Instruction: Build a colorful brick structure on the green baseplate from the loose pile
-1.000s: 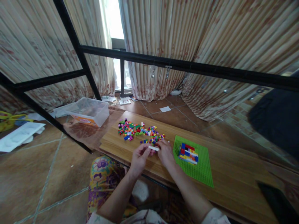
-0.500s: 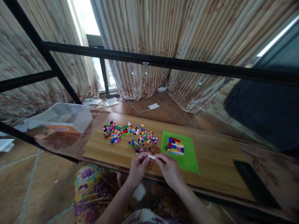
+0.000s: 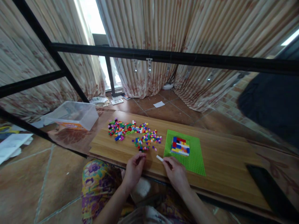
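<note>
A long white brick (image 3: 159, 158) is pinched between the thumb and fingertips of my right hand (image 3: 175, 171), above the wood near the green baseplate's left edge. My left hand (image 3: 135, 168) is apart from that brick, just in front of the loose bricks (image 3: 145, 138). Its thumb and fingertips are drawn together; whether anything small is between them is hidden. On the green baseplate (image 3: 195, 163) sits a low, layered block of bricks (image 3: 180, 146) in red, blue, white, yellow and orange.
A clear plastic bin (image 3: 81, 115) with an orange label stands at the left. The wooden board (image 3: 219, 168) has a dark flat object (image 3: 268, 189) at its right end. A black metal rail (image 3: 187, 57) crosses beyond the board, before the curtains (image 3: 158, 31).
My hands have moved apart. The left has let go of the white brick, which stays in my right hand and now points up and left. The view has shifted slightly.
</note>
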Motion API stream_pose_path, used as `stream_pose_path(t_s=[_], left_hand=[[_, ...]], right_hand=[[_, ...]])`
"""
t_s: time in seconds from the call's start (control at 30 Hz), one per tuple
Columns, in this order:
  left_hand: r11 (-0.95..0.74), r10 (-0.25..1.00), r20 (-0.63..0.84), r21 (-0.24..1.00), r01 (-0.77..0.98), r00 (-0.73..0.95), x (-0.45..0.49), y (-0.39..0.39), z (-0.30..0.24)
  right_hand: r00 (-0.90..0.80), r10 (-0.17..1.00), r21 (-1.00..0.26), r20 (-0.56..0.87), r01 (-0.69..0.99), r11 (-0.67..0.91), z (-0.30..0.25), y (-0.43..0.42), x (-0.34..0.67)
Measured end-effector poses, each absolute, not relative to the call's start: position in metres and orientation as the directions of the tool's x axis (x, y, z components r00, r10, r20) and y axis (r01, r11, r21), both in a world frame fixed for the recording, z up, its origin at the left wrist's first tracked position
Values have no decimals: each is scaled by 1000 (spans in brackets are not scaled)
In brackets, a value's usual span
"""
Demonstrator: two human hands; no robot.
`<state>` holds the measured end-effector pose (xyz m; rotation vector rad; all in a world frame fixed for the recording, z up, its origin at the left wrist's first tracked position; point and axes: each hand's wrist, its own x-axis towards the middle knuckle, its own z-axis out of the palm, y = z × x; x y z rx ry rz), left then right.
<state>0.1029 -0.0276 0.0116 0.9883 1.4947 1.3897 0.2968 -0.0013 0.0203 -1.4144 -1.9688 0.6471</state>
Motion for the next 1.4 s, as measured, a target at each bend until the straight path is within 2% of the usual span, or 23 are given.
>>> stream_pose_path(t_s=[0.13,0.27,0.4,0.5,0.6,0.7,0.83,0.93,1.03,1.17,1.4], left_hand=[[25,915,73,971,239,-396,79,-29,12],[15,906,156,918,396,-394,64,-22,17],[12,912,188,876,481,-364,60,-14,15],[8,914,206,852,524,-348,59,-12,13],[-16,921,227,834,552,-316,57,-12,13],[-34,926,240,822,568,-293,55,-13,14],[-52,924,260,809,586,-278,54,-14,15],[-63,922,277,796,603,-270,54,-15,14],[-70,922,287,783,618,-259,54,-16,14],[-78,925,290,777,625,-245,54,-15,13],[-82,924,292,781,620,-246,54,-15,16]], right_hand=[[-315,926,-623,205,688,372,20,4,271],[-323,919,-608,226,690,393,24,15,258],[-245,935,-537,255,768,348,28,31,256],[-246,945,-449,216,834,320,29,40,252],[-245,950,-419,193,855,306,28,43,246],[-248,948,-474,201,822,316,28,42,244],[-219,954,-668,205,681,300,34,34,263],[-138,969,-781,206,573,248,37,25,295],[-21,979,-836,202,518,184,37,21,332],[82,983,-849,163,520,97,41,28,368],[27,963,-715,268,676,181,56,51,365]])
